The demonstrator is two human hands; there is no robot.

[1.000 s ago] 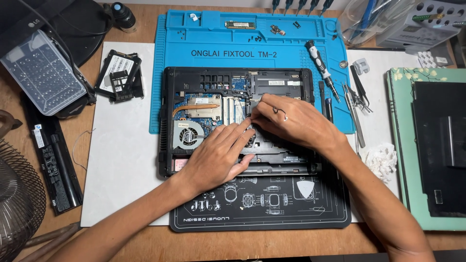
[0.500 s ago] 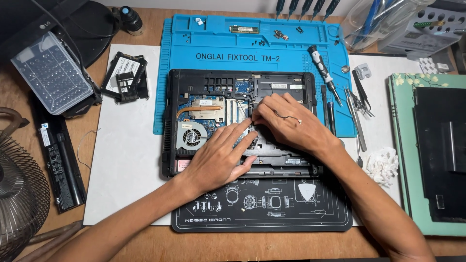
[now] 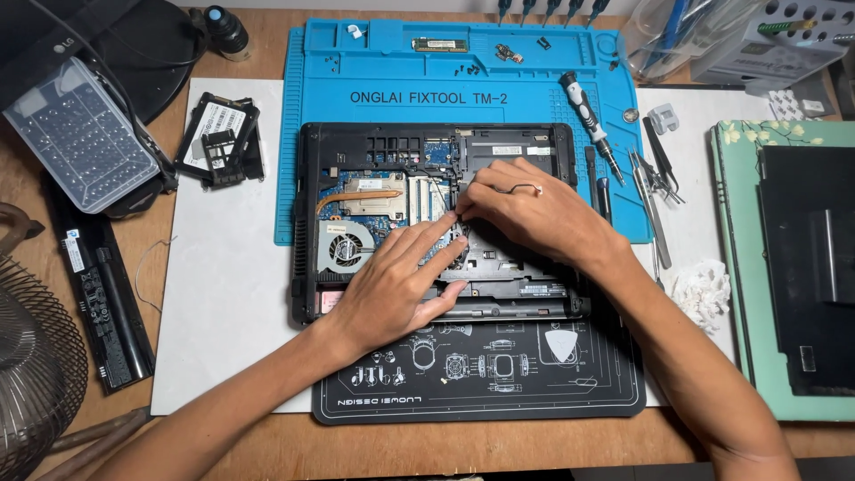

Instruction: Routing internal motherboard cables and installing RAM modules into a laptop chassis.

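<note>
An opened black laptop base lies on a blue repair mat, its circuit board, copper heat pipe and round fan exposed. My left hand rests flat on the laptop's lower middle, fingers stretched toward the board's centre. My right hand, wearing a ring, lies over the right half with its fingertips pinched at a small part near the board's middle, meeting the left fingertips. What the fingers pinch is hidden.
A black mat lies in front of the laptop. A screwdriver, tweezers and small tools lie at right. A drive in its bracket, a clear bit case and a laptop battery sit at left; a black cover at right.
Both hands stay on the laptop's middle; the fingertips shift slightly around the same spot. The camera view has drifted a little.
</note>
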